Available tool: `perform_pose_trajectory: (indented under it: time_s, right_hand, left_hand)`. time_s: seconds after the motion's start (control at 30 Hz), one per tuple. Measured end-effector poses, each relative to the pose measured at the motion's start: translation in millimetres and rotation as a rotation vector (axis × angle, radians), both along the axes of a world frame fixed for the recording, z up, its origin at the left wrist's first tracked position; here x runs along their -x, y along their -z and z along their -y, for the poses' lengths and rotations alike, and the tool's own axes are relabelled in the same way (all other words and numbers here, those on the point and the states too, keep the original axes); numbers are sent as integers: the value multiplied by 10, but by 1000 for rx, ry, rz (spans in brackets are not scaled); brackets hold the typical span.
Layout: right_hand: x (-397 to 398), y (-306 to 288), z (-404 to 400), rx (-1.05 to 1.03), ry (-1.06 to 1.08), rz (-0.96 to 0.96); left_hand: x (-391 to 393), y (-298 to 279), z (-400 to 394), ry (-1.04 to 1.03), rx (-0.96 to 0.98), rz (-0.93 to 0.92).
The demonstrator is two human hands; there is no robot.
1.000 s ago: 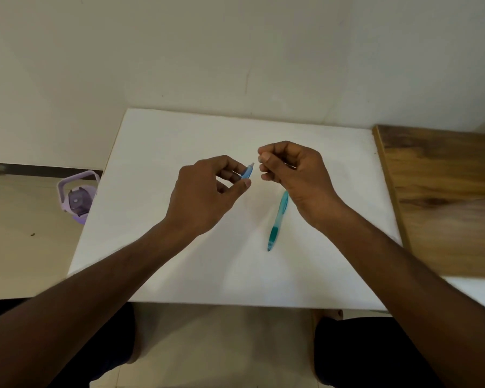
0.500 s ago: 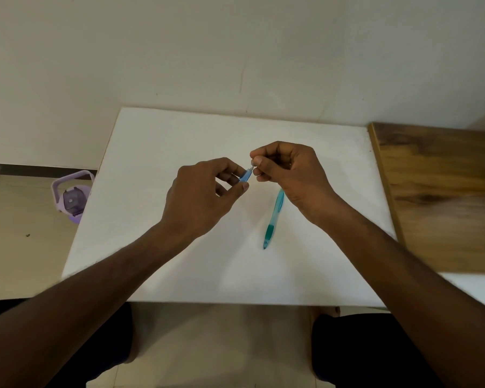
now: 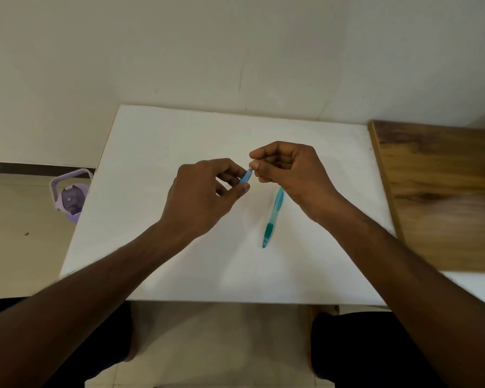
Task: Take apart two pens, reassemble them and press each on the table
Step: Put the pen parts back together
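Note:
My left hand (image 3: 205,194) grips a light blue pen (image 3: 246,175) above the middle of the white table (image 3: 157,141); only the pen's upper end shows past my fingers. My right hand (image 3: 289,170) pinches that end between thumb and forefinger, so both hands meet at the pen. What my right fingertips hold there is hidden. A second pen (image 3: 272,217), pale blue with a teal grip, lies on the table just below my right hand, tip pointing toward me.
A wooden board (image 3: 437,191) adjoins the table's right edge. A lilac bottle (image 3: 70,196) stands on the floor to the left of the table. A pale wall rises right behind the table. My knees show under the near edge.
My right thumb and forefinger have closed in onto the end of the pen held in my left hand. The pen on the table has not moved.

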State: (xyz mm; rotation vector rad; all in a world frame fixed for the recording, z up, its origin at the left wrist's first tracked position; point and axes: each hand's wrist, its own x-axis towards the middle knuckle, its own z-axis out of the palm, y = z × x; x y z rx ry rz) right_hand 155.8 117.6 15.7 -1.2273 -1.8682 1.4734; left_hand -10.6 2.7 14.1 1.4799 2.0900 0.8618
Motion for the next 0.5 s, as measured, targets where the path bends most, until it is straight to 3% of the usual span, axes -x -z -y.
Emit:
perform_pose_trajectory:
  time_s: [0.23, 0.5]
  right_hand:
    - [-39, -22, -26, 52, -28, -26]
    - [-46, -66, 12, -56, -103, 94]
  left_hand:
    - [-20, 11, -8, -12, -15, 23]
    - [-51, 60, -20, 6, 26, 49]
